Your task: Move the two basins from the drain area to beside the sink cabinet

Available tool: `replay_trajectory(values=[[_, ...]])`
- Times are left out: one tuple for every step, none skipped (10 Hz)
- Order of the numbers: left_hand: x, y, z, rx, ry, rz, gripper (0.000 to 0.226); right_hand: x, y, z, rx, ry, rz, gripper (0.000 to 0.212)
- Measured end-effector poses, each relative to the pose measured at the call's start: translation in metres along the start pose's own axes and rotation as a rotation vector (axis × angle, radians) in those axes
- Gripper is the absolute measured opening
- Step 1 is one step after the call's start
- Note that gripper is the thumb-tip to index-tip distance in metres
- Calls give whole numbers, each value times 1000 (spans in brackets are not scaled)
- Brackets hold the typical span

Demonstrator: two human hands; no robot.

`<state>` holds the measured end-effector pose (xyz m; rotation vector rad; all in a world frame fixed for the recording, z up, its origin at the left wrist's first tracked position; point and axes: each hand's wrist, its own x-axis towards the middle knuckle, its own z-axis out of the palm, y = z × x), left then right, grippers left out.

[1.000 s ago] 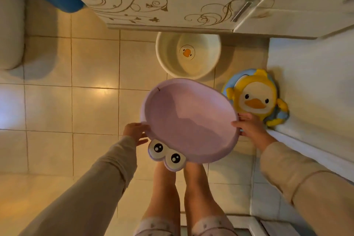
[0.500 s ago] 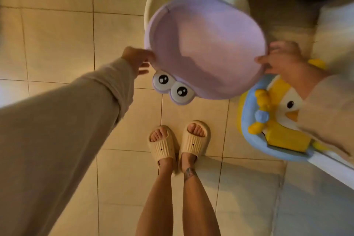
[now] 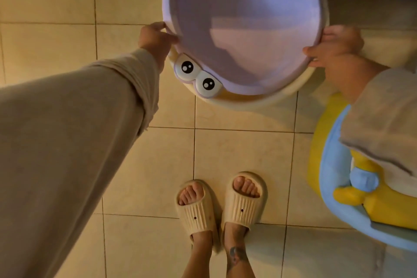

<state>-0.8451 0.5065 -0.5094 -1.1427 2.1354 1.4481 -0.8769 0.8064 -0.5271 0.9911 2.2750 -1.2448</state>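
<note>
- Purple basin [image 3: 243, 29] with two cartoon eyes on its near rim sits nested over the cream basin [image 3: 282, 95], whose rim shows beneath it along the near side.
- Left hand [image 3: 155, 40] is clamped on the purple rim's left edge, thumb on the rim.
- Right hand [image 3: 336, 47] grips the right edge, fingers curled over the rim.
- Both basins are over the tiled floor [image 3: 67, 2], ahead of the slippers [image 3: 221, 205].
- A yellow and blue duck seat [image 3: 338, 187] lies just right of the feet.

Left hand [image 3: 155, 39] and right hand [image 3: 334, 46] extended, fingers curled gripping.
</note>
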Motion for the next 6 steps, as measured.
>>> replay_trajectory(values=[[2, -10, 2, 70, 21, 25, 52, 4, 4, 3, -100, 6, -33, 53], [-1, -17, 6, 168, 30, 54, 44, 7, 11, 6, -139, 53, -27, 55], [-2, -18, 11, 390, 28, 76, 52, 8, 14, 8, -167, 109, -21, 52], [-11, -16, 15, 580, -70, 74, 57, -1, 18, 3, -214, 140, -53, 43], [-26, -18, 10, 637, -121, 106, 55, -28, 24, -10, -206, 55, -38, 41], [-66, -38, -4, 684, -175, 143, 44, -86, 47, -37, -162, -63, 9, 36]])
